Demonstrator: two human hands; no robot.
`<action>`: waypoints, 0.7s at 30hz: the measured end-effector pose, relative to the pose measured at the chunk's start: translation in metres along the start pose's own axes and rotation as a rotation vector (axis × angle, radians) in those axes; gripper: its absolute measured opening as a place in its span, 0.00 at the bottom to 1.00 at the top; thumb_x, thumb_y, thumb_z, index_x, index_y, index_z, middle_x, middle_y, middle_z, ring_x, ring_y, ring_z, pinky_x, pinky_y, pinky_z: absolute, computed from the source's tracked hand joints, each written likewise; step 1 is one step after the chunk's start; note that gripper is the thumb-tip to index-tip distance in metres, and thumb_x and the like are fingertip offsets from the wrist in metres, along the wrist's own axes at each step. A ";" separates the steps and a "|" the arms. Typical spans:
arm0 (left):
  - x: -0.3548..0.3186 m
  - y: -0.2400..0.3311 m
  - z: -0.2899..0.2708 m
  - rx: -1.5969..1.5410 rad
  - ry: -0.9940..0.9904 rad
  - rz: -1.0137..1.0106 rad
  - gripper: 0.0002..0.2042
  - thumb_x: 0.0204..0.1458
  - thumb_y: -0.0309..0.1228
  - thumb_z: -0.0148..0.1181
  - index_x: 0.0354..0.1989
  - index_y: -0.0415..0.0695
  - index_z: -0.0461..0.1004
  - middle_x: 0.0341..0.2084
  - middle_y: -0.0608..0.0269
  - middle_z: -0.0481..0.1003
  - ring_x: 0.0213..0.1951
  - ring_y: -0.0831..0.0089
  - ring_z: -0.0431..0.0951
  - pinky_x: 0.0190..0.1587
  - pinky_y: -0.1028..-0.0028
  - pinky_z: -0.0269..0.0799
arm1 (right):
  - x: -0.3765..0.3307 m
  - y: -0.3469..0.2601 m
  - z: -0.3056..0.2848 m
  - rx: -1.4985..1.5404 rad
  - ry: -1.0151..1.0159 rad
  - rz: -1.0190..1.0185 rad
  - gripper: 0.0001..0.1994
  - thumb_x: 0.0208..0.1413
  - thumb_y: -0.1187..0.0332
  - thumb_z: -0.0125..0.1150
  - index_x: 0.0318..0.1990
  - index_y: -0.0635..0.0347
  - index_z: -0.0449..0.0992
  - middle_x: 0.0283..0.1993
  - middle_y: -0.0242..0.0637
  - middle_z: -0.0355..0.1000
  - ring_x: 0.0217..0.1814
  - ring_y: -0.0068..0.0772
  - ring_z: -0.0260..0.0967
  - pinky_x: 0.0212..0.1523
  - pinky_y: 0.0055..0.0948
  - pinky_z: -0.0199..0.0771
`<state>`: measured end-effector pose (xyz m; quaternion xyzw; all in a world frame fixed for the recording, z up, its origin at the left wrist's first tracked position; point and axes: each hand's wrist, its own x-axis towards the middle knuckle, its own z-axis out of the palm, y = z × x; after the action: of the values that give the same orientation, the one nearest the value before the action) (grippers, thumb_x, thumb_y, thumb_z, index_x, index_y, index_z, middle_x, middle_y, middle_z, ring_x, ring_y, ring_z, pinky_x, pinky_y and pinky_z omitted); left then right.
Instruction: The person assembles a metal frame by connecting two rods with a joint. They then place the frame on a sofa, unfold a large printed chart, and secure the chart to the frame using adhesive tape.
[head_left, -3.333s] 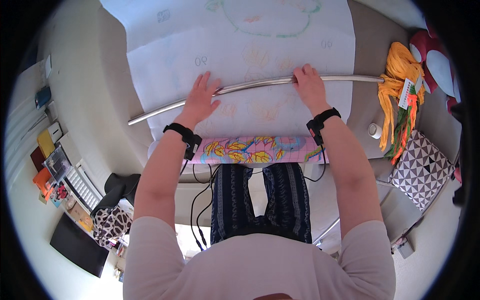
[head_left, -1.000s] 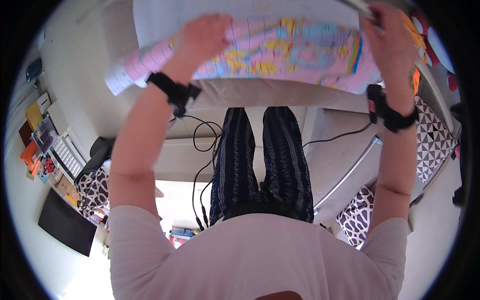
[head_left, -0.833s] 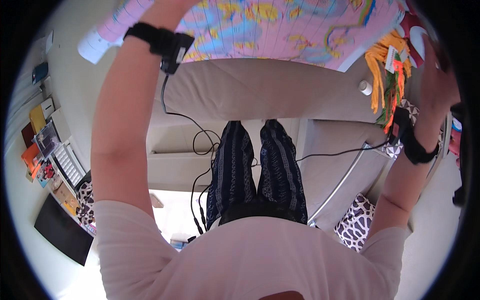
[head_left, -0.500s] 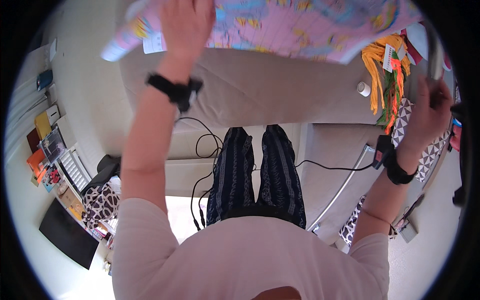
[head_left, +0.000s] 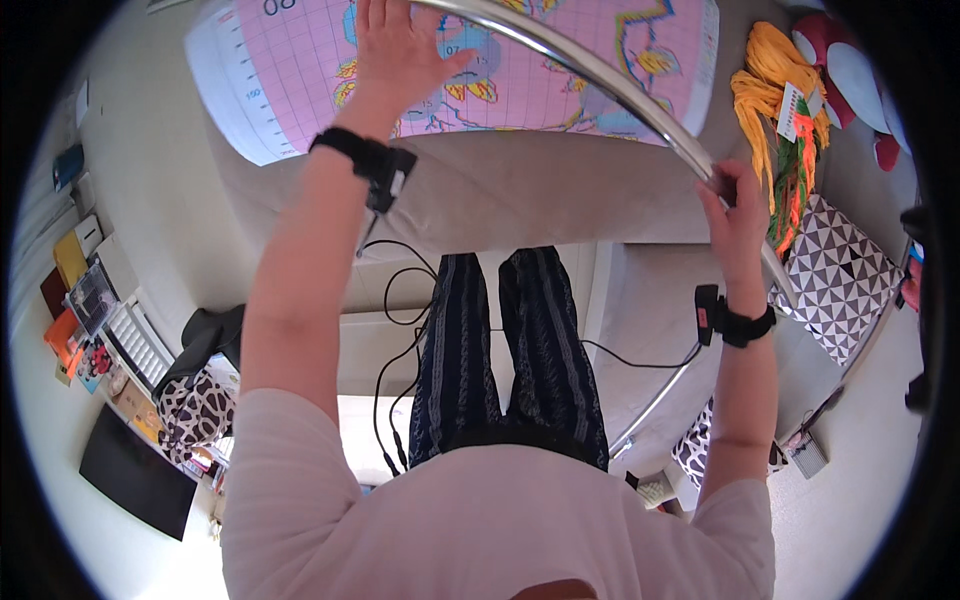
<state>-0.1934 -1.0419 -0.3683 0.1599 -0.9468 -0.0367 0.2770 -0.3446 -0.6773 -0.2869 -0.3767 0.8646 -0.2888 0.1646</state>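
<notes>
Metal rod grip: the right hand (head_left: 735,205) is curled around a shiny metal rod (head_left: 600,75), fingers pressed together on its lower stretch, near the right edge of the chart.
Left hand: the left hand (head_left: 395,50) lies flat and spread on the pink chart (head_left: 480,80), fingers apart, pinning it rather than pinching it.
Chart position: the pink gridded chart, with coloured figures and a white ruled margin at its left end, lies across the far side of a beige padded surface (head_left: 520,195), ahead of the person's knees.
Rod position: the rod runs in a long line from the top of the view, over the chart, down past the right hand toward the lower right.
Handling, rod: it looks stiff, smooth and probably slippery, and its length would make it swing; a closed fist well along it suits it best.
Handling, chart: it looks thin, light and floppy, likely to curl or crease; a flat palm or both ends are the places to take it.
Wrists: a black band sits on each wrist, with thin cables trailing down.
Surroundings: orange and green yarn (head_left: 775,115) hangs at the right, above a black-and-white triangle-patterned cushion (head_left: 830,270).
</notes>
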 end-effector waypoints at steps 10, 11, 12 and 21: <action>0.052 -0.082 0.063 -0.006 -0.511 -0.037 0.29 0.46 0.42 0.59 0.56 0.41 0.64 0.55 0.41 0.61 0.58 0.46 0.61 0.60 0.54 0.56 | -0.079 0.029 -0.015 0.164 0.103 0.263 0.14 0.46 0.79 0.63 0.39 0.62 0.67 0.32 0.34 0.65 0.32 0.22 0.67 0.35 0.20 0.70; 0.058 -0.085 0.071 -0.004 -0.526 -0.026 0.29 0.46 0.42 0.59 0.55 0.41 0.64 0.54 0.41 0.63 0.57 0.46 0.62 0.60 0.54 0.56 | -0.087 0.035 -0.017 0.175 0.136 0.252 0.14 0.45 0.80 0.62 0.40 0.62 0.67 0.33 0.34 0.65 0.32 0.22 0.67 0.35 0.20 0.70; 0.068 -0.087 0.081 -0.002 -0.544 -0.011 0.28 0.46 0.43 0.60 0.55 0.41 0.65 0.53 0.41 0.64 0.57 0.46 0.63 0.59 0.55 0.57 | -0.096 0.039 -0.019 0.183 0.165 0.268 0.14 0.45 0.81 0.62 0.40 0.62 0.67 0.35 0.34 0.65 0.34 0.22 0.66 0.36 0.20 0.70; 0.152 -0.068 0.143 -0.047 -0.346 -0.002 0.23 0.42 0.50 0.63 0.42 0.45 0.77 0.37 0.48 0.77 0.47 0.52 0.74 0.51 0.57 0.66 | -0.158 0.065 -0.034 0.213 0.270 0.451 0.16 0.50 0.81 0.59 0.46 0.62 0.65 0.45 0.31 0.61 0.40 0.20 0.60 0.44 0.18 0.62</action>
<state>-0.3718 -1.1579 -0.4217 0.1455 -0.9791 -0.0860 0.1133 -0.2934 -0.5106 -0.2901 -0.1137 0.9055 -0.3816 0.1465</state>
